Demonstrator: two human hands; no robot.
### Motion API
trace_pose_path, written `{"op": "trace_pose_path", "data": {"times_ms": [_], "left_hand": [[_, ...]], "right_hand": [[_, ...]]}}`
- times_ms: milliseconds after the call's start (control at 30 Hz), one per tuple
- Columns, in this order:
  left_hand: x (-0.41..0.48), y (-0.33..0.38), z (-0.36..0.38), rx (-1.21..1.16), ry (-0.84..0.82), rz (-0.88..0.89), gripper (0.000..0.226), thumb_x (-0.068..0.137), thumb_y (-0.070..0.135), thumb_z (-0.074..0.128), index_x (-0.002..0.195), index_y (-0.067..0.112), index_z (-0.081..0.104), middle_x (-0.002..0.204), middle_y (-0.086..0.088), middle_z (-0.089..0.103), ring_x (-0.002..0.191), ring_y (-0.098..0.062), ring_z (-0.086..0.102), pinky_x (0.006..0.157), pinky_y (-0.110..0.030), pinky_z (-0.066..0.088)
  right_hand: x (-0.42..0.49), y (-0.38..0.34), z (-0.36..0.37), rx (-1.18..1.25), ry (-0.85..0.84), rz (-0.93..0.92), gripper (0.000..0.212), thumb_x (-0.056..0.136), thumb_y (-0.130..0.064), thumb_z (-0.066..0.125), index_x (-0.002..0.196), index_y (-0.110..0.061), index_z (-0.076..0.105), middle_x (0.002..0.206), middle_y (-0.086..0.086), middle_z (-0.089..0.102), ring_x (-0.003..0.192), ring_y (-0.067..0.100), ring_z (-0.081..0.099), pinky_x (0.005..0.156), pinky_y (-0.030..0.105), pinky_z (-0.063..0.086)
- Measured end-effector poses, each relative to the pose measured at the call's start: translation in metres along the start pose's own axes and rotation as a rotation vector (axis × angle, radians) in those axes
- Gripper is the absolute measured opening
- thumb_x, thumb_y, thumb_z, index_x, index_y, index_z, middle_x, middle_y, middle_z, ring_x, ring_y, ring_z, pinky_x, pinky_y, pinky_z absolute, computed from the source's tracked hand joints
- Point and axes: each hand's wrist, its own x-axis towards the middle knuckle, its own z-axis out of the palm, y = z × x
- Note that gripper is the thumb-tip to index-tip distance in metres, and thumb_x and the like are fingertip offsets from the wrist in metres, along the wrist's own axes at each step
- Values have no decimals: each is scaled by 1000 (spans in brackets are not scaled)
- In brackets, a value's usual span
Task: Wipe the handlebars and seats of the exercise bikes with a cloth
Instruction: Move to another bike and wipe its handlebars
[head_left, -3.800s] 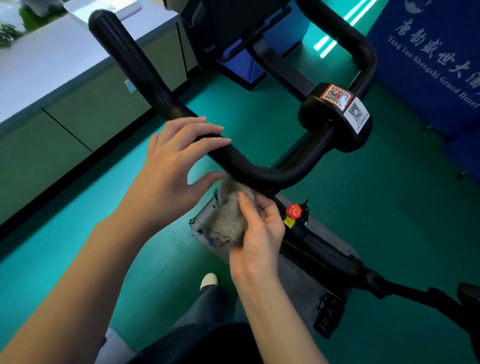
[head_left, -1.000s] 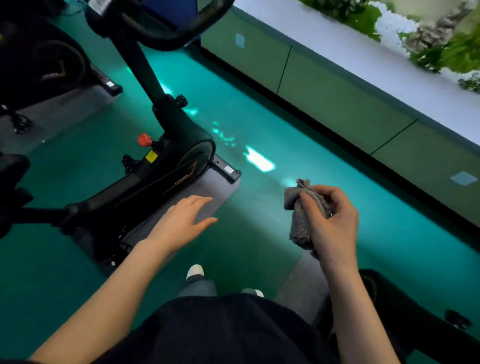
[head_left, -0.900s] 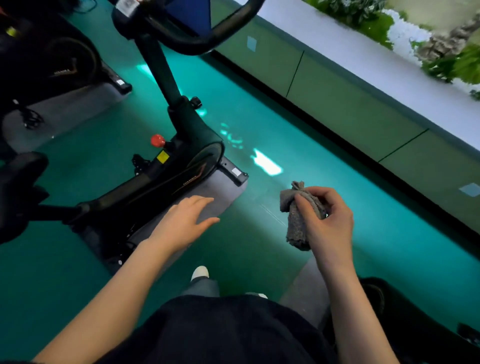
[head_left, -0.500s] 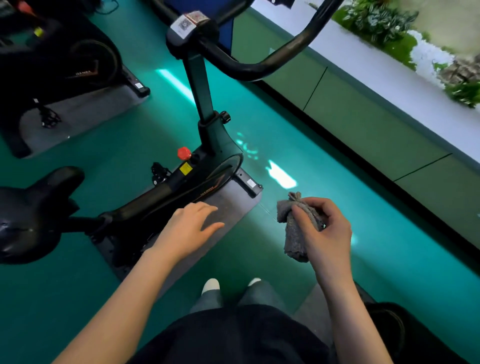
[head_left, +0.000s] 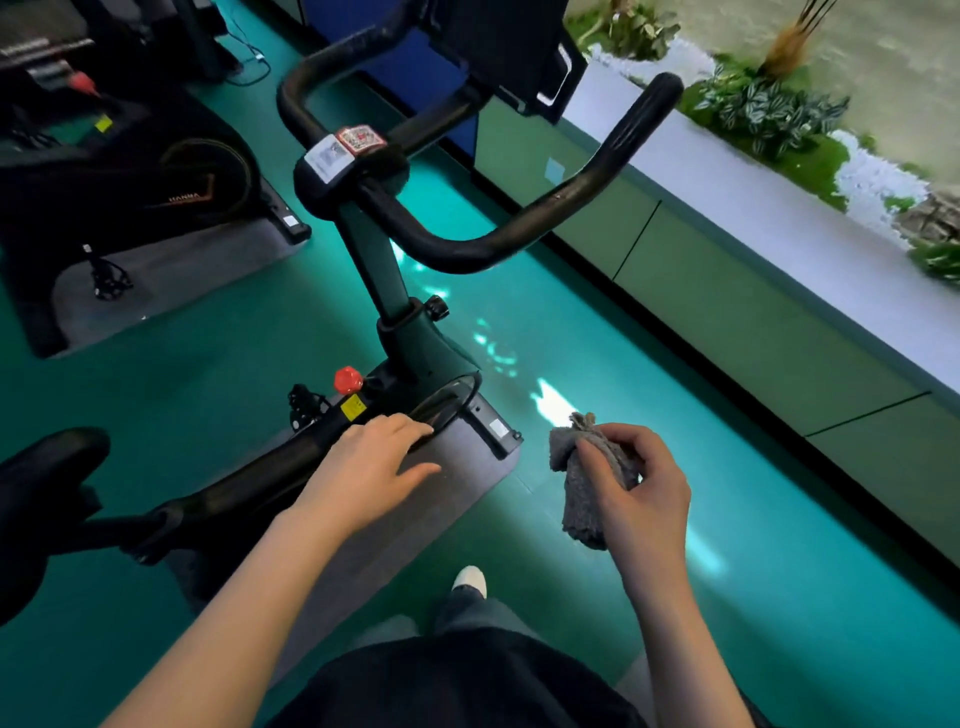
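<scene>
A black exercise bike stands in front of me. Its curved handlebar (head_left: 545, 218) fills the upper middle, with a QR-code console (head_left: 343, 150) at its centre, and its black seat (head_left: 41, 478) shows at the left edge. My right hand (head_left: 639, 493) grips a bunched grey cloth (head_left: 587, 488) in the air, low and to the right of the bike, well below the handlebar. My left hand (head_left: 363, 467) hovers with relaxed fingers over the bike's frame (head_left: 260, 478) and holds nothing.
A second exercise bike (head_left: 156, 182) stands on a grey mat (head_left: 171, 270) at the upper left. A long green cabinet with a white top (head_left: 753, 291) runs along the right, plants (head_left: 769, 109) behind it. The bike in front sits on its own grey mat (head_left: 457, 467) on teal floor.
The view has swung from one bike's handlebar, where the cloth was wiping, and then risen, bringing this bike's handlebar into view. Both hands stay low, the cloth still in my right hand.
</scene>
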Motion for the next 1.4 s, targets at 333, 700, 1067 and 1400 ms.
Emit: {"op": "trace_pose_path", "data": {"times_ms": [333,700,1067,1400], "left_hand": [[35,0,-58,-61,251,-43,48,85,44,61,126,20,55,120,6,57,110,-17,54,94,-40,45],[85,-59,-139,-115,384,74,58,82,50,49,128,16,56,128,5,55,120,-15,49,100,-28,30],[169,-62,-179,-115,214,479,68,86,57,42,144,23,34,147,9,36,137,-8,28,113,-23,13],[238,19,-153,-130,104,655,66,90,57,40,146,26,26,147,9,34,133,-10,30,107,-29,24]], "right_hand": [[82,-19,-4,44,60,-5,15,79,-11,71,82,-25,65,89,-2,68,85,16,62,77,28,47],[115,-76,55,86,154,-48,15,81,-10,71,82,-24,66,88,-5,67,84,14,61,78,32,48],[113,-107,100,15,415,13,17,81,-11,72,81,-26,65,89,-2,68,81,11,61,72,16,47],[171,-121,81,-22,566,-91,11,84,-8,69,88,-17,64,88,-5,65,80,-4,57,73,7,42]]}}
